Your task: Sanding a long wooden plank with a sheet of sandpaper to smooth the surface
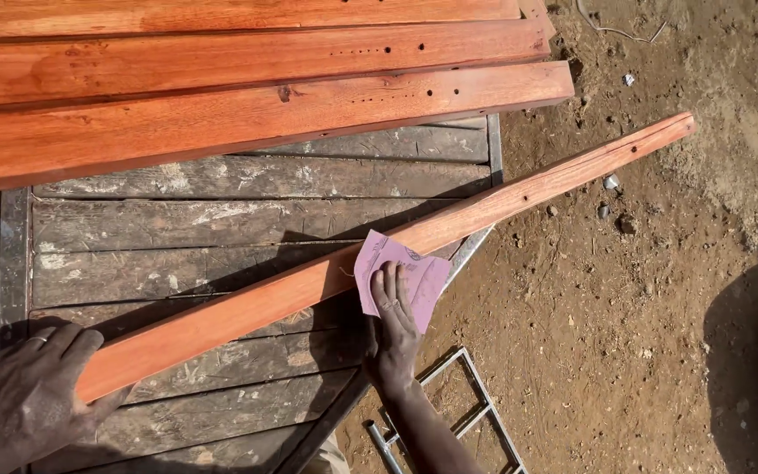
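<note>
A long reddish wooden batten (502, 197) lies slantwise across a worn grey plank table (221, 180), its far end jutting out over the dirt at the upper right. My left hand (24, 395) grips the batten's near end at the lower left. My right hand (392, 329) presses a pink sheet of sandpaper (414, 272) against the batten's near side about midway along, fingers spread flat over the sheet.
Three wide reddish planks (221, 114) are stacked across the top of the table. A metal frame (484, 404) stands under the table's corner. Brown dirt ground with small stones (625, 290) lies to the right, with a dark shadow at the right edge.
</note>
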